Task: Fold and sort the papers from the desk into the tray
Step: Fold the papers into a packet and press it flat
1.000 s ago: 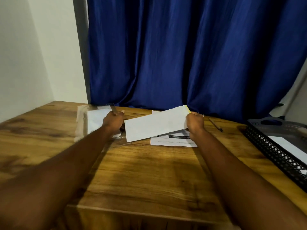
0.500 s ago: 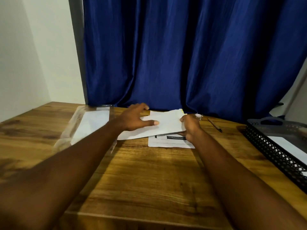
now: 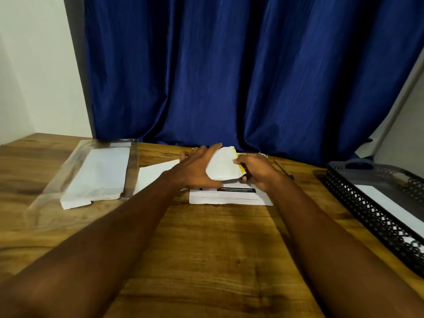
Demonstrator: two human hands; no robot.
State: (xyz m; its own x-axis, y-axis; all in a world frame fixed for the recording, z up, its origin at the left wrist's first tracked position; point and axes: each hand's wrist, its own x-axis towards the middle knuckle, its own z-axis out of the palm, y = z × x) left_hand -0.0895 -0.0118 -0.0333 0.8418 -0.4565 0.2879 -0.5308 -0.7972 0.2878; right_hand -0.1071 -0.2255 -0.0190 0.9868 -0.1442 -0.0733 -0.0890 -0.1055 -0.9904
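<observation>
A white sheet with a yellow edge is bent over at the back middle of the desk. My left hand lies on its left part, thumb under the raised flap, fingers spread. My right hand pinches the flap's yellow right edge. Beneath lies a printed paper with a black bar. A black mesh tray at the right holds a white paper.
A clear plastic sleeve with a folded white paper on it lies at the left. A pen lies right of my right hand. A blue curtain hangs behind the wooden desk.
The sheet, held up flat a second ago, came down onto the desk. My right hand has since brought its right end over toward the left, and my left hand slid right onto it.
</observation>
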